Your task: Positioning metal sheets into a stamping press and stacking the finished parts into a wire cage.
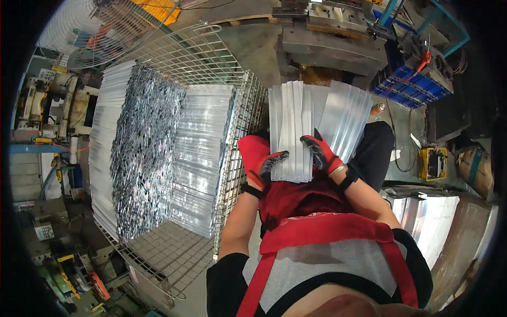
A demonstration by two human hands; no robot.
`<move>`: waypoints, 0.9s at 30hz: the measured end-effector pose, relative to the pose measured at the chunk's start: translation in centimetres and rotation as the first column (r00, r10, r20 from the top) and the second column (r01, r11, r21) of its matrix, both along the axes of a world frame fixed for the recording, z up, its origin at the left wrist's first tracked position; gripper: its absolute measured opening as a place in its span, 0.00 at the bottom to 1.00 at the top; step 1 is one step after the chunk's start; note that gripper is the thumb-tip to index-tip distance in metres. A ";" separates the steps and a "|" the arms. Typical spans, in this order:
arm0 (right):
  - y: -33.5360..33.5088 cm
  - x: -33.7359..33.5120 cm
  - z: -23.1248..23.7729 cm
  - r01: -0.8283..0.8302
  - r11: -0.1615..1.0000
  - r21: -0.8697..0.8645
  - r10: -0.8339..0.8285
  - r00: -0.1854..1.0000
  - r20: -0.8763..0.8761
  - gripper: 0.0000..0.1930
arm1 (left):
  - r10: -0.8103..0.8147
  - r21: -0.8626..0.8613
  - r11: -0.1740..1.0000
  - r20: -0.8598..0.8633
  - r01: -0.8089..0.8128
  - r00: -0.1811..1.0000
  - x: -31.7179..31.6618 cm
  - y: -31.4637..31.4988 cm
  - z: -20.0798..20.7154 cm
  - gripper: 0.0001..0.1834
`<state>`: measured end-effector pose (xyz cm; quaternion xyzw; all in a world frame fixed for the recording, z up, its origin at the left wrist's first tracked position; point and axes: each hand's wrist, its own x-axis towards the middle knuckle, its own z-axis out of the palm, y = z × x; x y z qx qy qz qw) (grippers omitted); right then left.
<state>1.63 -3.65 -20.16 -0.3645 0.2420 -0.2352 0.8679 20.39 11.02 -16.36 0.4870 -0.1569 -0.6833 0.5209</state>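
Note:
Both my hands wear red gloves with black palms and fingers. A bundle of thin, long silvery metal strips (293, 124) lies between them over my lap, slightly fanned at its far end. My left hand (268, 165) grips the bundle's left edge near its close end. On the opposite edge, my right hand (321, 153) holds it with the thumb on top and the other fingers partly hidden. More metal strips (348, 119) lie spread just right of the bundle, beyond my right hand. What supports them is mostly hidden.
At my left stands a wire mesh cage (241, 105) with tall rows of stacked metal strips (203, 153). A fan (105, 31) is behind it. Ahead is a heavy machine block (332, 50); a blue crate (409, 87) sits at its right. A yellow box (433, 164) rests on the floor.

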 end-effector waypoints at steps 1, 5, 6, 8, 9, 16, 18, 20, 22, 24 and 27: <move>0.3 0.6 1.9 0.013 0.997 0.079 -0.012 1.000 -0.010 0.39 | -0.004 -0.047 0.999 -0.012 0.004 1.000 0.5 0.5 -1.2 0.21; 1.1 1.8 5.7 0.090 0.995 -0.043 -0.098 0.959 -0.265 0.42 | -0.063 -0.155 0.984 0.140 0.085 0.988 0.2 0.8 -0.7 0.22; 1.0 2.2 5.6 0.071 0.980 -0.185 -0.135 0.922 -0.364 0.44 | -0.031 -0.128 0.991 0.090 0.042 0.995 0.1 1.1 -1.2 0.20; 0.6 2.2 5.3 -0.167 0.885 -0.434 -0.197 0.711 -0.675 0.53 | 0.035 -0.068 0.997 -0.006 -0.036 0.999 0.2 1.6 -2.3 0.18; 0.8 1.9 6.5 -0.262 0.837 -0.481 -0.249 0.600 -0.760 0.54 | 0.022 -0.058 0.998 -0.007 -0.023 1.000 0.0 1.4 -2.2 0.17; -0.5 1.5 7.0 -0.546 0.691 -0.474 -0.143 0.540 -0.830 0.41 | -0.104 -0.091 0.987 0.272 0.133 0.957 4.2 1.2 -5.3 0.16; -1.3 1.3 6.1 -0.573 0.688 -0.446 -0.053 0.572 -0.818 0.42 | -0.104 -0.061 0.991 0.216 0.119 0.971 3.7 0.5 -3.2 0.16; -1.1 2.1 6.8 -0.619 0.682 -0.389 -0.012 0.522 -0.853 0.43 | -0.067 -0.075 0.994 0.097 0.074 0.993 4.6 2.0 -6.0 0.16; -1.5 2.5 9.2 -0.610 0.727 -0.314 0.053 0.506 -0.861 0.44 | -0.076 -0.006 0.997 0.066 0.076 0.995 4.3 1.8 -4.9 0.16; -0.6 2.2 5.5 -0.380 0.858 -0.345 0.098 0.781 -0.617 0.42 | -0.097 -0.094 0.991 -0.007 0.096 0.995 4.9 1.8 -5.0 0.18; 0.9 3.1 5.1 -0.051 0.972 -0.230 -0.019 0.956 -0.294 0.40 | -0.075 -0.038 0.996 0.153 0.082 0.985 3.9 0.4 -1.4 0.19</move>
